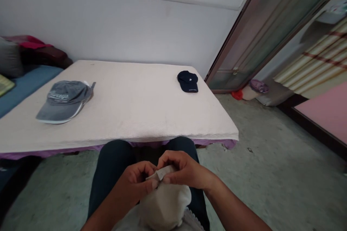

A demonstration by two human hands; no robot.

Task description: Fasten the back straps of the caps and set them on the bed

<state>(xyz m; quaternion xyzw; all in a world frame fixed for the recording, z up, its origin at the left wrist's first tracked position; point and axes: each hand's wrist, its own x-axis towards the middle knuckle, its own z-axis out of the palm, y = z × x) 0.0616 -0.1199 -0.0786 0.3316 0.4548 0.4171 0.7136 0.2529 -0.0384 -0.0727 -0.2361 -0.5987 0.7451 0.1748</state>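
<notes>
A beige cap [165, 204] rests in my lap between my thighs. Both hands pinch its upper edge, where a pale strap or band [159, 174] shows between the fingers. My left hand [137, 180] is closed on the left part of this edge, thumb in front. From the right, my right hand [180, 169] grips the same edge, its fingertips close to those of the left. The strap's fastening is too small to make out. On the covered surface beyond my knees lie a grey cap [66, 97] with white lettering, at left, and a dark navy cap [188, 81], at right.
A cream cover [135, 104] spreads over the low bed-like surface before me, with purple cloth [230, 144] under its edge. Cushions and clothes are piled at far left. A sliding door [244, 43], bags [255, 90] and a curtain [320, 57] stand at right.
</notes>
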